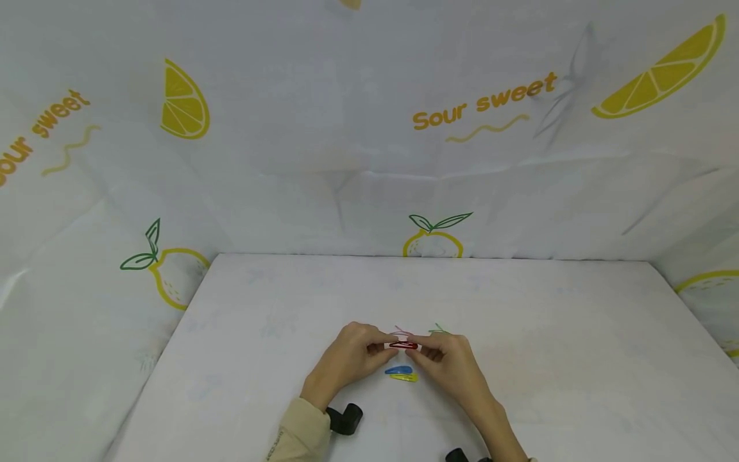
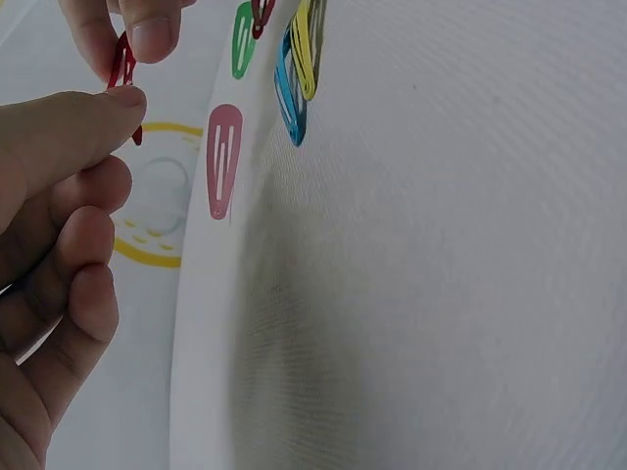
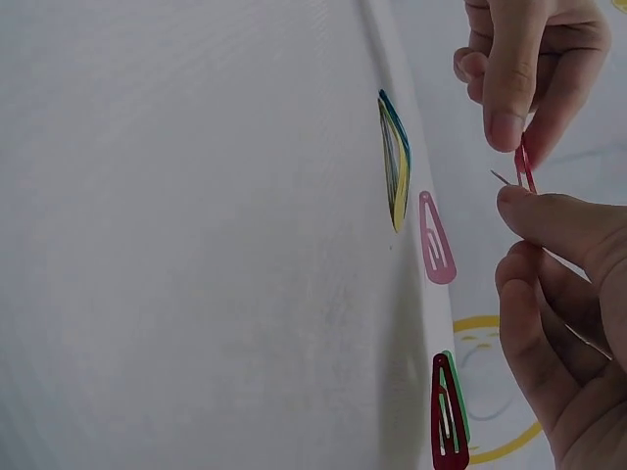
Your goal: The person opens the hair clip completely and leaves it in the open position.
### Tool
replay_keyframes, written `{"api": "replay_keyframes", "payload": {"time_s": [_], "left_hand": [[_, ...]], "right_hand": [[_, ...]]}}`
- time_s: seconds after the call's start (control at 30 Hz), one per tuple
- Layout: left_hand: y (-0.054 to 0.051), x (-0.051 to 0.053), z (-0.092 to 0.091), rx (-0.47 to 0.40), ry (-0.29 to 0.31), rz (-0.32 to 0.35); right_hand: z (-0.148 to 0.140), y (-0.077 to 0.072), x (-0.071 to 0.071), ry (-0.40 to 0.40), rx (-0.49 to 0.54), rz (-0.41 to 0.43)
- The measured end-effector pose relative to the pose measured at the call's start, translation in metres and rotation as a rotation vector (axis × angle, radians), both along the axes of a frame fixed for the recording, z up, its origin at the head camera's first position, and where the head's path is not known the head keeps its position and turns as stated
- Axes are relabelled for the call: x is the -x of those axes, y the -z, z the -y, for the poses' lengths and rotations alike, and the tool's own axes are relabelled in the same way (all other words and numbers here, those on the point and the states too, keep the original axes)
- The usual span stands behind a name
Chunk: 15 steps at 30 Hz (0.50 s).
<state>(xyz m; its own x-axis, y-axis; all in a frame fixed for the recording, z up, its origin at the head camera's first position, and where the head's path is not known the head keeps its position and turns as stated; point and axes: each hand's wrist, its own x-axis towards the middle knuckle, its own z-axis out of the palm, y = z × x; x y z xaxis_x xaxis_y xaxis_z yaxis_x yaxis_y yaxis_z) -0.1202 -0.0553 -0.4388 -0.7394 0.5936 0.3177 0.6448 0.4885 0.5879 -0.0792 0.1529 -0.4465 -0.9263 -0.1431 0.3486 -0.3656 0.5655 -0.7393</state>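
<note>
A red snap hair clip [image 1: 403, 345] is pinched at its two ends, above the table, between my left hand [image 1: 353, 351] and my right hand [image 1: 453, 362]. Thumb and forefinger do the holding on each side. In the right wrist view the red clip [image 3: 524, 168] has a thin metal prong standing out from it, so it looks unsnapped. Its ends are covered by fingertips. Just below the hands, a blue clip [image 1: 398, 370] and a yellow clip [image 1: 405, 378] lie together. Beyond them lie a pink clip [image 2: 223, 162] and a green clip [image 2: 243, 41].
A dark red clip [image 3: 449, 411] overlaps the green one on the white table [image 1: 577, 359]. Black wrist-worn devices [image 1: 345, 419] sit by the forearms. A white sheet [image 1: 300, 128] printed with lemons hangs behind and at the sides.
</note>
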Motion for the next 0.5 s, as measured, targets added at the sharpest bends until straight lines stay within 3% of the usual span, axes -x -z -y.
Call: {"api": "replay_keyframes", "payload": {"time_s": [0.13,0.5], "left_hand": [[0.0027,0.0005,0.0031,-0.002,-0.02,-0.02],[0.0091,0.003,-0.0007,0.025,-0.043,-0.125]], "right_hand": [[-0.0004,0.0006,-0.0003,0.024,-0.006,0.032],[-0.0004,0.0071,0.003,0.031,-0.028,0.004]]}}
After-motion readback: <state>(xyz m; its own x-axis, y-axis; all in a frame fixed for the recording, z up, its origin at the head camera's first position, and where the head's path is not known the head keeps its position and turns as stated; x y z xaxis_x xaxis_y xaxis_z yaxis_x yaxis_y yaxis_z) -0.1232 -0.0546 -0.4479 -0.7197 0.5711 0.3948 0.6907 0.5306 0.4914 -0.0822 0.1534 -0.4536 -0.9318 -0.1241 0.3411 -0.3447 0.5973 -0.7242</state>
